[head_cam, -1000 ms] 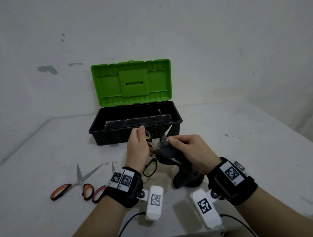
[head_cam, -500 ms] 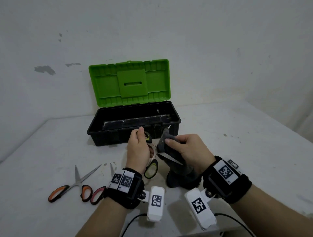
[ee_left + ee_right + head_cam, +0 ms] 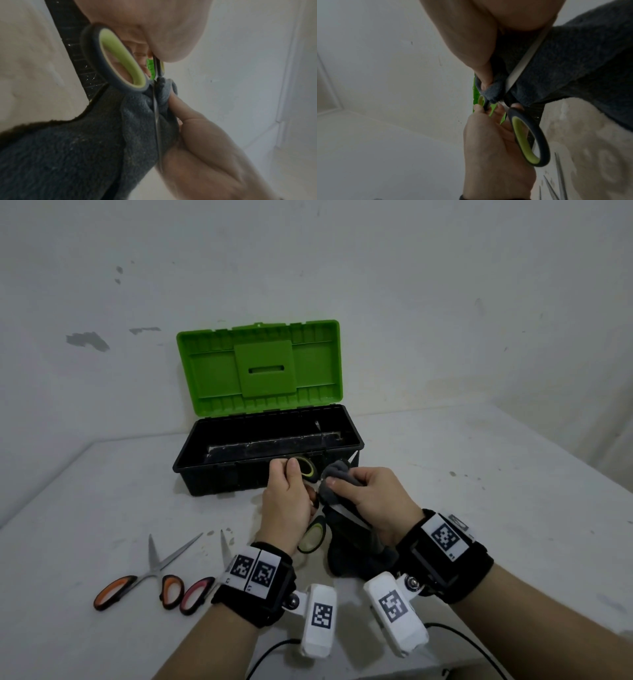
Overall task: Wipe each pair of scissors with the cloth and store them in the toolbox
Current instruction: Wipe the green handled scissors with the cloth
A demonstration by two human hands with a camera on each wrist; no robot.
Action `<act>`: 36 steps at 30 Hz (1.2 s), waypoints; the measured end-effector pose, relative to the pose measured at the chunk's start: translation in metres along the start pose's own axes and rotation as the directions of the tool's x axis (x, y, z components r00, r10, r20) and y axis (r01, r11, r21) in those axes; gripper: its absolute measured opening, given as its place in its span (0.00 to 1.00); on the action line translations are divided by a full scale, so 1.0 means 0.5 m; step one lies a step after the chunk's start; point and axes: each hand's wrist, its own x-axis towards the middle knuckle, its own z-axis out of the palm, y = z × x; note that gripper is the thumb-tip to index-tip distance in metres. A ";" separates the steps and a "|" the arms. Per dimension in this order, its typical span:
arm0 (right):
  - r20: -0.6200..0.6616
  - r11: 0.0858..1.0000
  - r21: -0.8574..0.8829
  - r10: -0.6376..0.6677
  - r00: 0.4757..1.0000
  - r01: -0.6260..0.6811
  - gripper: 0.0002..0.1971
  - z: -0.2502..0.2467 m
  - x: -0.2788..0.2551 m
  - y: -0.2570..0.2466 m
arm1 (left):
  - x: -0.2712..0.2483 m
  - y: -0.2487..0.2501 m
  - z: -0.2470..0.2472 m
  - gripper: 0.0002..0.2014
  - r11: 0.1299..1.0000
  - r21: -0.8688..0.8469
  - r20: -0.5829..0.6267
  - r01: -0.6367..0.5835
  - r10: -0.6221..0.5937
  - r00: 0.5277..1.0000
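My left hand [image 3: 286,501] grips the black-and-lime handles of a pair of scissors [image 3: 312,539], held spread apart just in front of the toolbox. My right hand [image 3: 363,494] pinches a dark grey cloth [image 3: 334,484] around one blade near the pivot; the rest of the cloth [image 3: 68,155] hangs down to the table. A bare blade [image 3: 524,58] runs across the cloth in the right wrist view. The black toolbox [image 3: 222,477] stands with its green lid [image 3: 260,368] raised. Orange-handled scissors [image 3: 144,580] and pink-handled scissors [image 3: 198,594] lie at the front left.
The white table [image 3: 479,491] meets a white wall right behind the toolbox. Another wall borders the table's left side. Cables [image 3: 462,642] trail off the table's near edge by my wrists.
My right hand has slid the cloth along the blade toward the pivot, and the blade tip that showed above it is now covered. The left hand keeps its grip.
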 end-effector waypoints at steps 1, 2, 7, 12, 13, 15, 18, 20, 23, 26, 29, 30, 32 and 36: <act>0.014 1.000 0.013 0.005 1.000 -0.005 0.13 0.001 -0.001 0.000 | -0.001 0.001 0.000 0.14 0.999 0.043 -0.010 -0.026 0.026 1.000; 0.034 1.000 0.025 0.016 0.999 -0.017 0.12 0.002 -0.003 0.000 | -0.003 0.001 0.001 0.14 0.996 0.075 -0.018 -0.054 0.055 0.998; 0.040 0.997 0.061 0.043 0.998 -0.045 0.11 0.005 -0.007 0.006 | -0.014 0.010 0.002 0.13 0.978 0.163 -0.020 -0.129 0.133 0.991; 0.007 0.986 0.158 0.059 0.998 -0.059 0.10 0.006 -0.010 -0.005 | -0.001 0.019 -0.003 0.12 0.974 0.195 0.019 -0.117 0.115 0.993; -0.018 0.988 0.147 0.049 0.999 -0.045 0.12 0.006 -0.011 -0.004 | 0.001 0.018 -0.004 0.12 0.977 0.194 0.044 -0.094 0.087 0.995; -0.062 0.994 0.109 0.019 0.998 -0.012 0.15 0.005 -0.013 -0.001 | 0.001 0.017 -0.006 0.11 0.979 0.197 0.081 -0.058 0.043 0.996; -0.048 0.990 0.142 0.032 0.998 -0.025 0.12 0.009 -0.023 0.006 | -0.011 0.015 -0.004 0.11 0.978 0.205 0.068 -0.040 0.026 0.997; -0.029 0.989 0.143 0.048 0.998 -0.043 0.10 0.010 -0.024 0.007 | -0.020 0.013 -0.003 0.11 0.983 0.178 0.036 -0.045 0.039 0.999; 0.011 0.992 0.095 0.084 0.996 -0.085 0.14 -0.001 -0.017 0.005 | -0.023 0.007 -0.005 0.11 0.989 0.142 0.015 -0.034 0.032 0.999; 0.016 0.991 0.086 0.103 0.995 -0.104 0.16 -0.014 -0.011 0.000 | -0.024 0.006 -0.006 0.11 0.989 0.148 0.048 0.027 -0.034 0.998; -0.014 0.994 0.074 0.078 0.997 -0.076 0.20 -0.011 -0.015 0.003 | -0.028 0.014 -0.005 0.12 0.982 0.180 0.062 0.055 -0.067 0.996; -0.020 0.994 0.081 0.073 0.997 -0.071 0.20 -0.008 -0.018 0.004 | -0.025 0.014 -0.004 0.12 0.979 0.197 0.060 0.055 -0.068 0.996; -0.001 0.992 0.084 0.096 0.995 -0.096 0.21 -0.006 -0.019 0.005 | -0.021 0.014 -0.003 0.12 0.976 0.217 0.044 0.028 -0.038 0.998; 0.121 0.971 0.097 0.208 0.971 -0.220 0.10 -0.011 -0.020 -0.006 | -0.023 0.008 -0.001 0.11 0.965 0.258 0.012 -0.042 0.040 0.999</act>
